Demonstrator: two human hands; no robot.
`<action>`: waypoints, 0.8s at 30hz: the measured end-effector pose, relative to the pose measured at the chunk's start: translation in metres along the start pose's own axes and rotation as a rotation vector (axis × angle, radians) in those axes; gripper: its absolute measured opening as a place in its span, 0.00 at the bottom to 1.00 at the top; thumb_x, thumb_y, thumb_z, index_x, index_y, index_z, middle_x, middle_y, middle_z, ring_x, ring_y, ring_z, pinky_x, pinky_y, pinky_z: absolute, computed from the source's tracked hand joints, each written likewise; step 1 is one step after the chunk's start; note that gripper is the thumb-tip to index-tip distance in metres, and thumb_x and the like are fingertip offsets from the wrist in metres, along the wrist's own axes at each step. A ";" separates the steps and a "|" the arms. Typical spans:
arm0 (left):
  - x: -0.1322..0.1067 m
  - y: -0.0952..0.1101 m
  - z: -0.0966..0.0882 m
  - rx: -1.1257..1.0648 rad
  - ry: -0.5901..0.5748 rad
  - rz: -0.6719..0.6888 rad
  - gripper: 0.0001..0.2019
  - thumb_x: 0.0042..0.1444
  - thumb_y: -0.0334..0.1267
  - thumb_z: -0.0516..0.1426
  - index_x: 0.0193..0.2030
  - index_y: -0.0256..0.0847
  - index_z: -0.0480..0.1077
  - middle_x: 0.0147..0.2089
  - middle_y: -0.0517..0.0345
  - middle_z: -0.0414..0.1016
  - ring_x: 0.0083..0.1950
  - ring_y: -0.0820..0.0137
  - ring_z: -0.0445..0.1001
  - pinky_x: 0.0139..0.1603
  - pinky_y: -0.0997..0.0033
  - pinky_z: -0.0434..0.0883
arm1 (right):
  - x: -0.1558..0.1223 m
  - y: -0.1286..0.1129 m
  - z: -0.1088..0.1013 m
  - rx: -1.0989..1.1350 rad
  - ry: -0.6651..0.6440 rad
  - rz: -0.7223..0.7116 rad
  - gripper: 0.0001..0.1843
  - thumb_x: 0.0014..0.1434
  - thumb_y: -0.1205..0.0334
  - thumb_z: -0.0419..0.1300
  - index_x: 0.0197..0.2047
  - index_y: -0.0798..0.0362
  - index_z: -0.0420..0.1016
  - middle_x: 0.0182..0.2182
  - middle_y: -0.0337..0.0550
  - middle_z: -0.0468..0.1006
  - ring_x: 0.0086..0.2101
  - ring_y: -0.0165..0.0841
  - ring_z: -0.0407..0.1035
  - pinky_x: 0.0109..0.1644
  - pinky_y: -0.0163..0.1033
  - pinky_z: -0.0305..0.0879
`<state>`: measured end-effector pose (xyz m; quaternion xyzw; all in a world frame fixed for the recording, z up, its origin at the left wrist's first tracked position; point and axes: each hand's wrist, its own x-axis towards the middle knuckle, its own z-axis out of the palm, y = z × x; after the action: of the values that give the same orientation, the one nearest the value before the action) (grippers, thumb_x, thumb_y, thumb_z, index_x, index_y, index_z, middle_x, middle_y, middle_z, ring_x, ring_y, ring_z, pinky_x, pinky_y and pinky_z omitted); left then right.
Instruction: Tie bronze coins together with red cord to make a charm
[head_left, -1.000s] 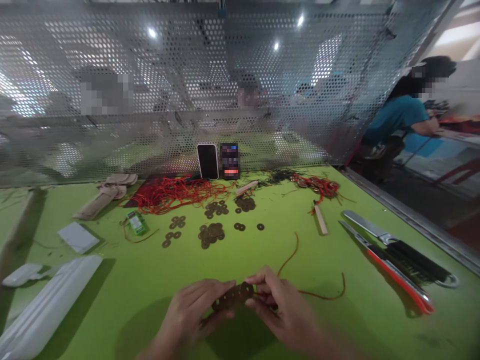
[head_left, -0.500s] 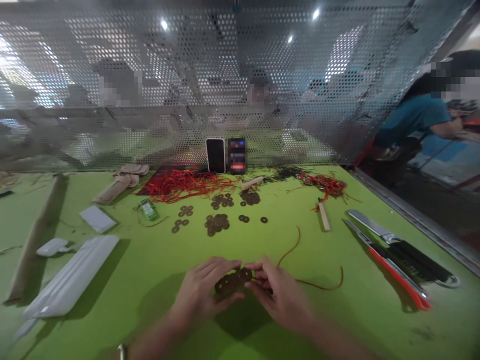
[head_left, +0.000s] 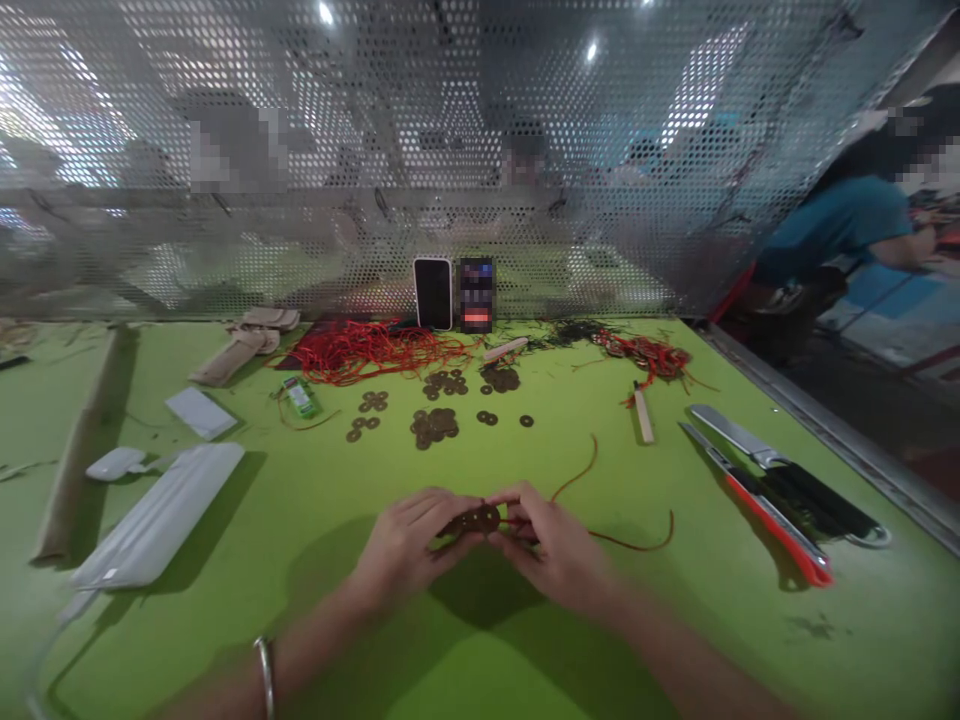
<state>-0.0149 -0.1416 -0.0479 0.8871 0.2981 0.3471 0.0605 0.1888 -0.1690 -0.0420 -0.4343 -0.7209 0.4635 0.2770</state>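
Above the green table, my left hand (head_left: 409, 540) is closed on a short row of dark, round coins with holes (head_left: 478, 518); its fingers and thumb cover part of them. From the right end of the row runs a red cord (head_left: 637, 546), whose two loose ends curve away to the right. My right hand (head_left: 551, 550) pinches this cord close to the coins, and the exact grip is partly hidden by its fingers. Beyond my hands lie more loose coins (head_left: 435, 427) in small groups.
Red cords (head_left: 375, 350) heap up at the back, near two upright phones (head_left: 433, 293). A red-handled utility knife (head_left: 776, 520) and a black-handled blade (head_left: 810, 495) lie at right. At left are a white power bank (head_left: 161, 520) and a bamboo strip (head_left: 79, 450). A perforated metal screen (head_left: 315, 220) stands behind.
The coins have turned in my left hand, whose fingers now cover more of them. My right hand stays at the cord. The whole view has tipped slightly downward.
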 end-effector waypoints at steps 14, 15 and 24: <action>0.003 -0.001 -0.014 -0.089 -0.100 -0.035 0.13 0.54 0.40 0.60 0.46 0.42 0.68 0.36 0.57 0.79 0.37 0.70 0.77 0.38 0.72 0.76 | 0.000 0.001 0.005 0.170 0.012 0.006 0.13 0.62 0.58 0.54 0.47 0.57 0.66 0.40 0.50 0.78 0.39 0.36 0.75 0.42 0.44 0.73; 0.009 -0.002 -0.018 -0.109 -0.130 -0.047 0.15 0.53 0.43 0.60 0.46 0.42 0.68 0.38 0.56 0.78 0.40 0.69 0.77 0.42 0.69 0.76 | 0.000 0.000 0.004 0.192 0.034 -0.006 0.12 0.62 0.59 0.54 0.47 0.57 0.66 0.40 0.50 0.78 0.39 0.35 0.75 0.43 0.43 0.73; 0.168 -0.103 0.022 0.087 0.307 -0.428 0.23 0.50 0.38 0.61 0.52 0.41 0.61 0.52 0.52 0.68 0.53 0.65 0.68 0.53 0.64 0.68 | 0.003 0.003 0.005 0.113 0.164 0.029 0.15 0.61 0.57 0.54 0.50 0.55 0.66 0.37 0.48 0.76 0.36 0.34 0.73 0.38 0.41 0.71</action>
<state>0.0470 0.0400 0.0001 0.7426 0.4993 0.4437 0.0487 0.1843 -0.1681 -0.0470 -0.4648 -0.6623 0.4702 0.3526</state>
